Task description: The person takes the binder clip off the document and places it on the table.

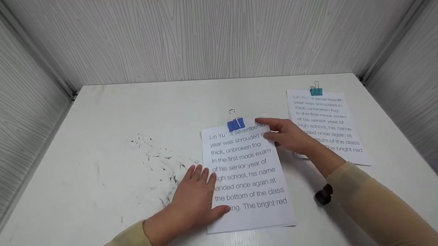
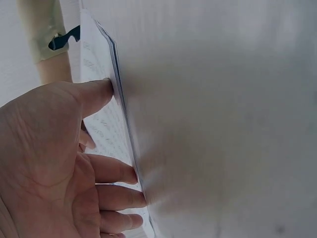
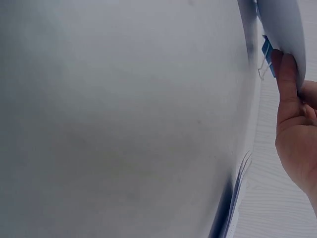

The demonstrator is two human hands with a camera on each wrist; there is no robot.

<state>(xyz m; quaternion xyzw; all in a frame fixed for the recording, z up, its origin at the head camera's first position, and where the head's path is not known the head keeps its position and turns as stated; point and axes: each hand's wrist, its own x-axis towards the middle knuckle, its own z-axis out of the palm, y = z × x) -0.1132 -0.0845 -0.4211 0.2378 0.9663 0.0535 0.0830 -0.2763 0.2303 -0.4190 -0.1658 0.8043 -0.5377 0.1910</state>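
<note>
A stack of printed sheets [image 1: 247,184] lies in the middle front of the table, with a blue binder clip [image 1: 236,124] on its top edge. My right hand [image 1: 291,136] pinches the stack's upper right corner between thumb and fingers. In the right wrist view that hand [image 3: 297,129] holds the paper [image 3: 285,29] raised from the tabletop, the blue clip [image 3: 268,54] just behind the fingers. Along the lower left side, my left hand [image 1: 194,198] rests with spread, fairly straight fingers. Its thumb and fingertips touch the sheets' edge [image 2: 121,94] in the left wrist view.
A second printed stack [image 1: 324,122] with a teal binder clip [image 1: 316,92] lies at the right, behind my right forearm. Dark smudges [image 1: 169,166] mark the white table [image 1: 104,117] on the left. Wood-grain panels [image 1: 207,34] enclose the back and sides.
</note>
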